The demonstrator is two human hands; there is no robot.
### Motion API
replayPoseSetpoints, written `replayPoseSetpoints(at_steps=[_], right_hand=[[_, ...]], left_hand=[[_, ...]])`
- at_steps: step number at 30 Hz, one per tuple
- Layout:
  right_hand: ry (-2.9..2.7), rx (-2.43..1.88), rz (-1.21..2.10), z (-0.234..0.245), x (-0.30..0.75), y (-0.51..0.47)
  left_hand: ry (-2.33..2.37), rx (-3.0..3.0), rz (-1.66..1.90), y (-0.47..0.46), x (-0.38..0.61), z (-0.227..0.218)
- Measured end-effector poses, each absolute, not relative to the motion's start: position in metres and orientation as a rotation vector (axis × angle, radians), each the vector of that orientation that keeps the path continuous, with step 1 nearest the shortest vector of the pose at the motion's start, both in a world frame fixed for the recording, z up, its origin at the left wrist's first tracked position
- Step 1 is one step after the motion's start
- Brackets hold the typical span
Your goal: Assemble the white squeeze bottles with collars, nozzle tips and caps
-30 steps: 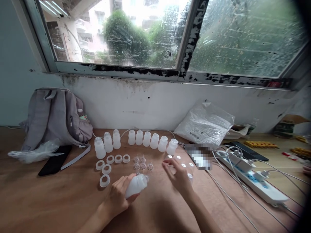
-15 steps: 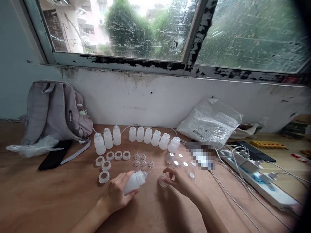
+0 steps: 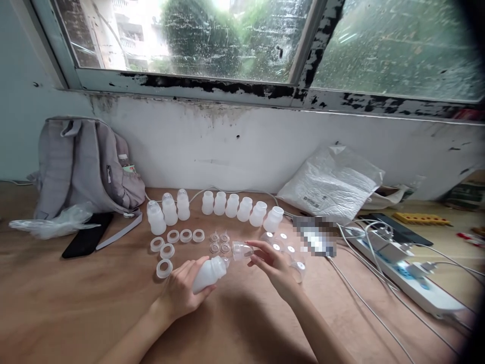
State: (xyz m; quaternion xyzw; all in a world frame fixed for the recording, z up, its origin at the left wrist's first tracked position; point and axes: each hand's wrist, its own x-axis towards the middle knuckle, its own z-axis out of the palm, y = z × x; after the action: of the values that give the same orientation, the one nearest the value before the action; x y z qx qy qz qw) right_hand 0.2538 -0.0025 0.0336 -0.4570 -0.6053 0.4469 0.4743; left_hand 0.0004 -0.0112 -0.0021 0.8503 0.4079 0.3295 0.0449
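Toward the near edge of the counter [image 3: 76,313], the left hand [image 3: 189,283] wraps the body of a frosted bottle [image 3: 206,276], closed only as far as its width allows. The bottle is tilted, its long axis rising from the palm toward the far right corner, with a clear teat [image 3: 226,261] at the neck end. Just beyond that end and to its right, with a narrow gap between, is a clear cover [image 3: 240,251]; its long axis is nearly level and its wide rim faces the teat. The right hand [image 3: 271,263], the nearer of the two to the cover, pinches its narrower end between thumb and fingertips, partly closed. More clear covers [image 3: 291,249] with white dots stand just past that hand, toward the right edge. Farther in, frosted rings [image 3: 164,268] sit left of at least four loose teats [image 3: 215,247]. Toward the far edge stand three covered bottles [image 3: 170,211] on the left and six open bottles [image 3: 232,206] nearer the middle, with a backpack [image 3: 83,167] at the far left corner.
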Motion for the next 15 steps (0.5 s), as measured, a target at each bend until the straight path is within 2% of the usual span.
replayPoseSetpoints(at_steps=[15], right_hand=[[-1.506,-1.001,1.27,0.027,0.228,-0.014]], left_hand=[[1.222,2.644,0.969,-0.011,0.002,-0.001]])
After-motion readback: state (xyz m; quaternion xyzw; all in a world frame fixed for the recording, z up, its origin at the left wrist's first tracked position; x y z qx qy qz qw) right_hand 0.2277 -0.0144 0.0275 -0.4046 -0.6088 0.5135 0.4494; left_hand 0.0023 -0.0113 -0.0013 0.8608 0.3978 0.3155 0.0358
